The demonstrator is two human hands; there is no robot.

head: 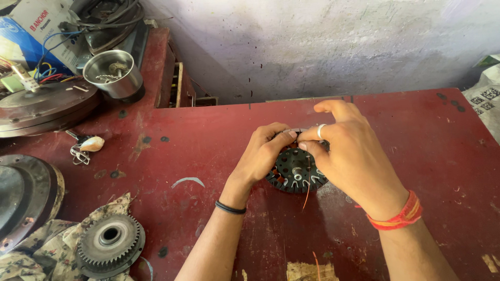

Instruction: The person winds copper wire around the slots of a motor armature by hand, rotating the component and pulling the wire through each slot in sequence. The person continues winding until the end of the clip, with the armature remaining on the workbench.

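Observation:
A round black slotted motor stator (296, 171) lies flat on the red workbench (208, 156), with reddish copper wire in some slots. My left hand (264, 152) grips its upper left rim, fingers curled. My right hand (348, 151), with a ring on one finger and a red thread band at the wrist, pinches something thin at the stator's top edge, fingertip to fingertip with the left. A thin copper wire (306, 195) hangs down from the stator toward me.
A grey toothed gear (109, 238) rests on patterned cloth at lower left. A large round metal housing (23, 192) sits at the left edge. A steel cup (112, 73), wires and boxes crowd the far left. A small keyring (86, 147) lies nearby.

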